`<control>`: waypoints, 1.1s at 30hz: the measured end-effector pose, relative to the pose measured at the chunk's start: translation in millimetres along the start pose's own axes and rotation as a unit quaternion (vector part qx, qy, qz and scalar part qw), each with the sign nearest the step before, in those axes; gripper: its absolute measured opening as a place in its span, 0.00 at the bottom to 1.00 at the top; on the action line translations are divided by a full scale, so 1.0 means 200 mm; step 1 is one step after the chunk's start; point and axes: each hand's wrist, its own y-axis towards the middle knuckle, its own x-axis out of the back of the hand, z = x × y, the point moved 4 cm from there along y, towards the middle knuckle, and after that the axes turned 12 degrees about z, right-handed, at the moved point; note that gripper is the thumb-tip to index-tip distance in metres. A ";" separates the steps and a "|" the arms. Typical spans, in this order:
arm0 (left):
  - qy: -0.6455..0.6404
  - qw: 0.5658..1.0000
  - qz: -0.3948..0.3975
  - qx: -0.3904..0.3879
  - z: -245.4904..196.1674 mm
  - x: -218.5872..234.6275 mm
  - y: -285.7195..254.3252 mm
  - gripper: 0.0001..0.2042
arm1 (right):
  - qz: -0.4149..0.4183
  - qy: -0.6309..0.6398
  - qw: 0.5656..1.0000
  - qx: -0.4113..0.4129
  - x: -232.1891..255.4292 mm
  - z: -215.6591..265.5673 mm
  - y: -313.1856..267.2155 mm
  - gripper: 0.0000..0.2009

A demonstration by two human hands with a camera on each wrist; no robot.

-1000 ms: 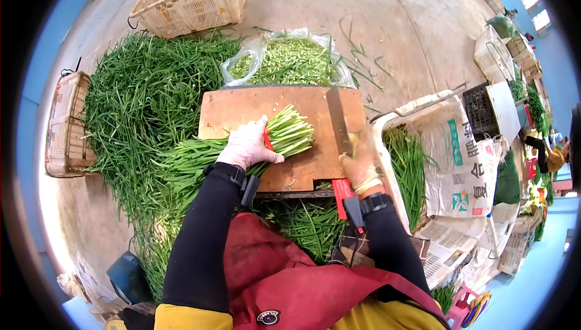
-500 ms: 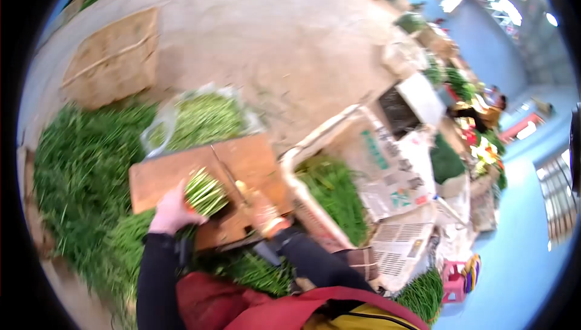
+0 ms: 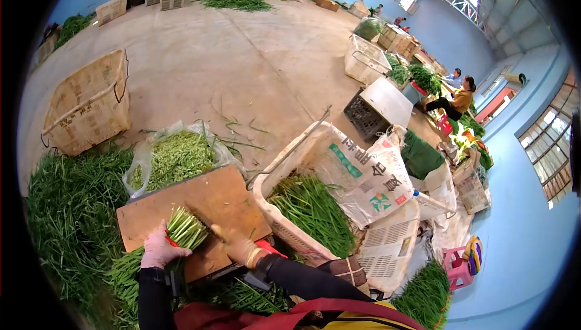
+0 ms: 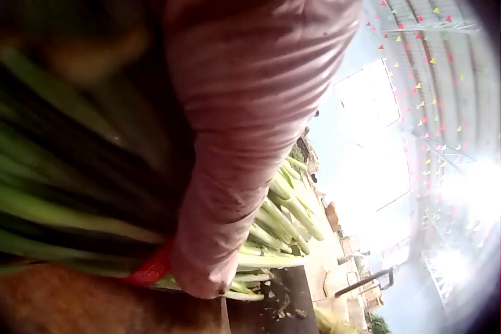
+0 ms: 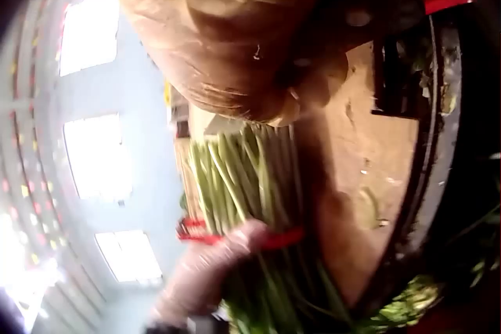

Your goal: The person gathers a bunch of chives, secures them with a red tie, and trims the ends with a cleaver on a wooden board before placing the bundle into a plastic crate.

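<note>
On the wooden cutting board (image 3: 227, 191), my gloved left hand (image 3: 160, 250) grips a bunch of long green stalks (image 3: 186, 229). Their pale cut ends point toward the right hand, and a red band (image 5: 283, 238) circles them beside the left thumb. My gloved right hand (image 3: 236, 246) holds a knife by its red handle (image 3: 270, 247). The blade, seen nearly edge-on in the head view, stands close to the stalk ends. In the right wrist view, the right hand covers most of the knife.
A plastic bag of chopped pieces (image 3: 175, 157) sits behind the board. Loose greens (image 3: 72, 209) heap up at the left, below a worn crate (image 3: 91, 103). Right of the board stands a crate of greens (image 3: 311, 212) with a printed sack (image 3: 363, 178). Other people sit farther off.
The head view has swung up and to the right, so the board appears lower and farther left. The left hand still grips the bunch, and the right still holds the knife.
</note>
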 end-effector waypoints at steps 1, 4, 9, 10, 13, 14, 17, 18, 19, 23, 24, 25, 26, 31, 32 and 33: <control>0.000 1.000 0.000 0.005 0.01 0.00 0.00 0.60 | -0.018 0.094 0.995 -0.042 0.02 -0.05 -0.01 0.28; -0.022 0.999 -0.008 -0.022 0.00 0.00 -0.01 0.52 | -0.046 -0.012 0.987 -0.153 0.13 -0.11 -0.03 0.28; -0.029 0.996 -0.017 -0.088 0.00 -0.01 0.02 0.44 | -0.155 0.351 0.922 -0.044 0.04 -0.44 0.12 0.18; -0.023 0.993 -0.034 -0.108 -0.05 0.02 -0.02 0.42 | -0.114 0.223 0.968 0.007 0.09 -0.14 0.08 0.16; 0.042 0.999 -0.023 -0.021 -0.01 0.02 -0.05 0.45 | -0.077 0.054 0.985 0.148 0.10 0.41 0.07 0.15; 0.056 0.998 -0.031 -0.006 0.03 -0.01 -0.02 0.45 | -0.070 0.064 0.983 0.158 0.08 0.48 0.09 0.15; 0.061 0.998 0.010 0.027 0.00 0.02 -0.03 0.47 | -0.085 0.049 0.976 0.195 0.07 0.58 0.18 0.16; 0.060 0.998 0.014 0.030 0.00 0.01 -0.03 0.47 | -0.104 0.046 0.970 0.217 0.09 0.59 0.23 0.15; 0.059 0.998 0.015 0.030 0.00 0.01 -0.03 0.47 | -0.122 0.045 0.963 0.237 0.11 0.60 0.26 0.15; 0.043 0.998 0.020 0.029 0.01 0.02 -0.04 0.48 | -0.082 0.036 0.979 0.184 0.08 0.59 0.24 0.15; 0.045 0.998 0.021 0.030 0.01 0.01 -0.04 0.48 | -0.055 0.039 0.986 0.156 0.05 0.61 0.22 0.13; 0.047 0.998 0.021 0.030 0.01 0.02 -0.04 0.49 | -0.052 0.039 0.986 0.155 0.00 0.59 0.20 0.13; 0.042 0.998 0.029 0.029 0.00 0.02 -0.04 0.48 | -0.036 0.037 0.992 0.117 -0.05 0.54 0.20 0.13; 0.073 0.997 0.003 0.035 0.04 -0.04 -0.01 0.47 | -0.023 0.018 0.999 0.044 -0.22 0.52 0.27 0.12; 0.081 0.996 -0.018 0.039 0.04 -0.02 -0.01 0.47 | -0.014 0.009 0.999 0.042 -0.25 0.52 0.30 0.11; 0.081 0.996 -0.020 0.040 0.04 -0.01 -0.01 0.47 | -0.013 0.008 0.999 0.044 -0.25 0.52 0.30 0.11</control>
